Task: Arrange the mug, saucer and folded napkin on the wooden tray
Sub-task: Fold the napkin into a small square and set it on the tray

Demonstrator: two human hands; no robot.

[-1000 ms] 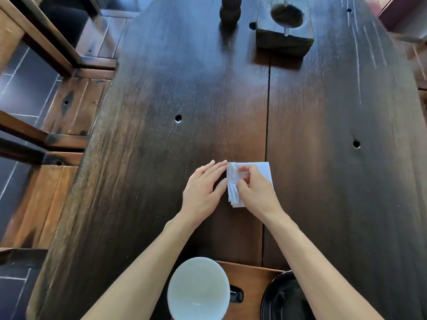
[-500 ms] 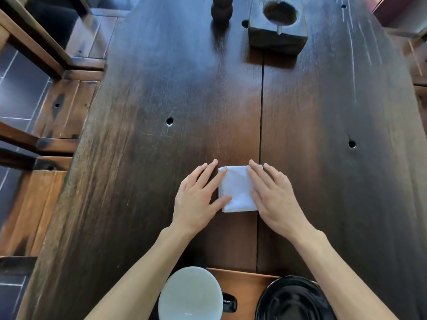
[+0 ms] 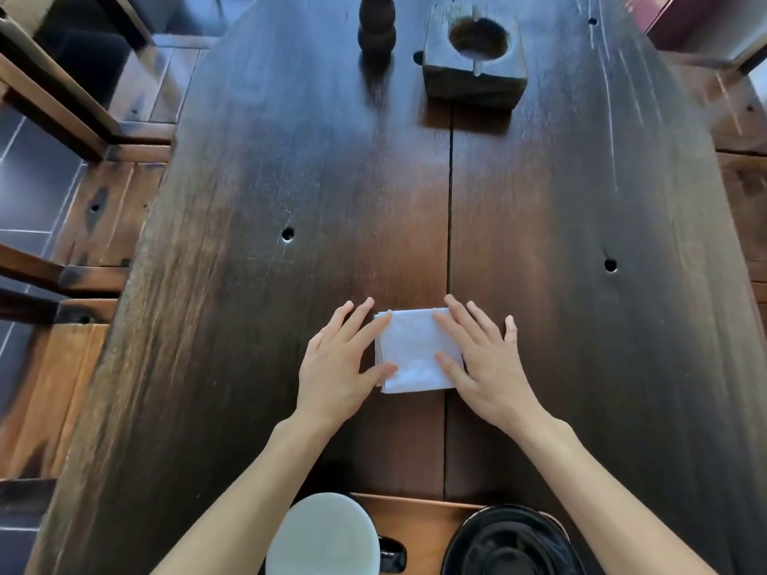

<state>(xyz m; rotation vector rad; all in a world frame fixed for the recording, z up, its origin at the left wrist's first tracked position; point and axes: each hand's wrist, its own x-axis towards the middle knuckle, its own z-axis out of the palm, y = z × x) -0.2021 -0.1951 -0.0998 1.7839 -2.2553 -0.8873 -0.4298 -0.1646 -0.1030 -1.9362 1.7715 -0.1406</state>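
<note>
A white folded napkin (image 3: 415, 352) lies flat on the dark wooden table (image 3: 249, 201), roughly square. My left hand (image 3: 338, 365) rests flat at its left edge, fingers spread, thumb on the napkin's lower left corner. My right hand (image 3: 483, 359) lies flat on its right edge, fingers apart. At the bottom of the view a wooden tray (image 3: 415, 529) carries a mug (image 3: 321, 535) with a pale inside and a black handle on its left part, and a black saucer (image 3: 510, 541) on its right part.
A dark wooden block with a round hollow (image 3: 475, 62) and a turned wooden post (image 3: 377, 29) stand at the table's far end. Wooden benches (image 3: 95, 209) run along the left side, over a tiled floor. Small holes dot the tabletop.
A second ago my right hand pinched a fold of the napkin. Both hands now lie flat on its edges, and the napkin is a flat square.
</note>
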